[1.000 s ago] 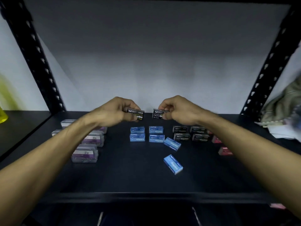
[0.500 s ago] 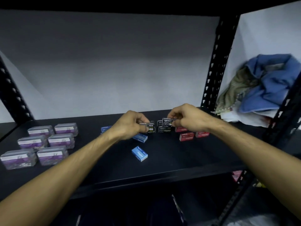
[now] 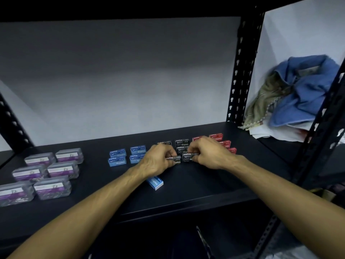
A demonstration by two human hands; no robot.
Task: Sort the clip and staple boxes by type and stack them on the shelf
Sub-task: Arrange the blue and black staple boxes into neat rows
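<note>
Black boxes of staples are what I have in both hands. My left hand [image 3: 157,160] pinches one black staple box [image 3: 174,159] with curled fingers, and my right hand [image 3: 207,153] pinches another black staple box [image 3: 188,158] the same way. The two boxes sit side by side, very close, low down at the dark shelf [image 3: 186,187]. I cannot tell if they touch the shelf yet. My hands are close together, with only the boxes between them.

Right behind them are more black staple boxes [image 3: 182,143], lined up in a little group. To the right of those are the red boxes [image 3: 224,143], partly hidden by my right hand. To the left are four blue staple boxes [image 3: 127,156], set in two neat rows. One more blue box [image 3: 155,182] lies alone near the front, under my left wrist, and it is turned at a slant.

Far to the left are six clear boxes with purple labels [image 3: 48,172], set in pairs. They are well apart from the staple boxes.

On the right, past the black post [image 3: 240,71], is a heap of blue and tan cloth [image 3: 295,92].
</note>
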